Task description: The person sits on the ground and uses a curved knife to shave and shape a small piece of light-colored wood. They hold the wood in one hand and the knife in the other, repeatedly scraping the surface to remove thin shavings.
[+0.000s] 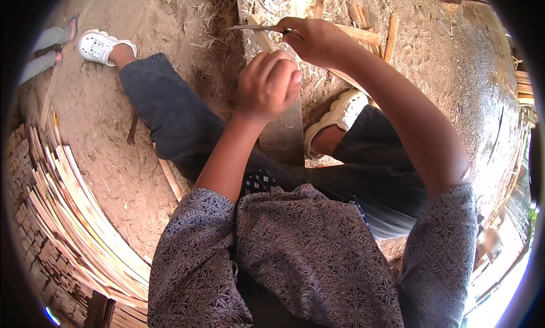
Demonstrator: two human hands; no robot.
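Note:
My left hand (pixel 268 84) is closed in a fist round a pale strip of wood (pixel 261 34), whose far end sticks out beyond my fingers. Just to the right and a little farther off, my right hand (pixel 312 41) grips a knife (pixel 255 28); its handle is mostly hidden in my fingers. The thin blade points left and crosses the strip near its far end. Both hands are above a long flat board (pixel 282 136) that runs away from me between my legs.
Wood offcuts (pixel 363 33) and shavings (pixel 218 21) lie on the dirt floor (pixel 164 21) ahead. At the left is a big stack of long split strips (pixel 79 197). My white clogs (pixel 340 113) rest on either side of the board. Another person's feet (pixel 71 30) show at the far left.

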